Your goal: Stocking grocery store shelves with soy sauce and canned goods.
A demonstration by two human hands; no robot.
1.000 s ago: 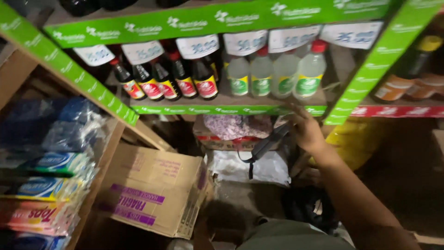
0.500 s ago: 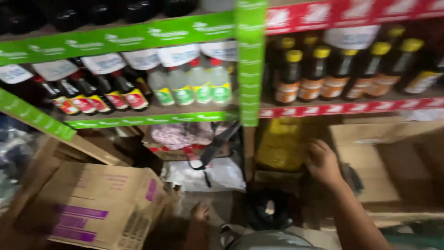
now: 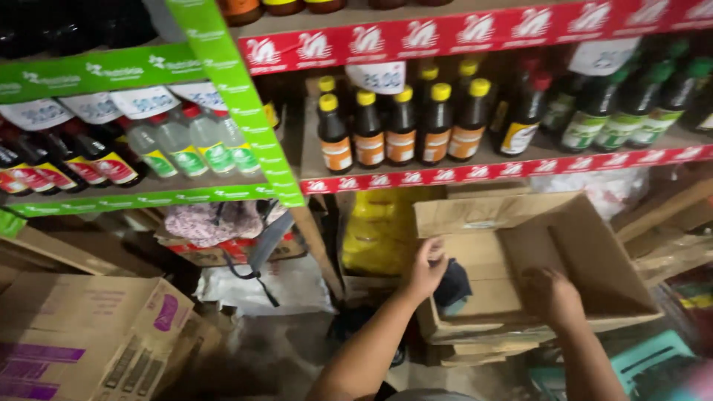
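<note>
Open cardboard box (image 3: 587, 252) under the red shelf (image 3: 475, 172), right of centre, flaps up, mostly bare inside, with only something dark (image 3: 451, 286) at its left edge. Left hand (image 3: 425, 271) curled over the box's left wall; right hand (image 3: 549, 295) reaching inside, grip on anything impossible to tell. Above, yellow-capped dark bottles (image 3: 405, 126); far left, clear bottles (image 3: 186, 145) on a green shelf (image 3: 148, 199), closed carton (image 3: 82, 327) near left.

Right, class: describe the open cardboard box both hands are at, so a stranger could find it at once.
Start at the red-edged shelf of yellow-capped dark bottles. Directly below sits the open cardboard box, tipped toward the viewer, left hand on its edge, right hand inside. Unlike the closed purple-printed carton at left, its flaps are open.
</note>
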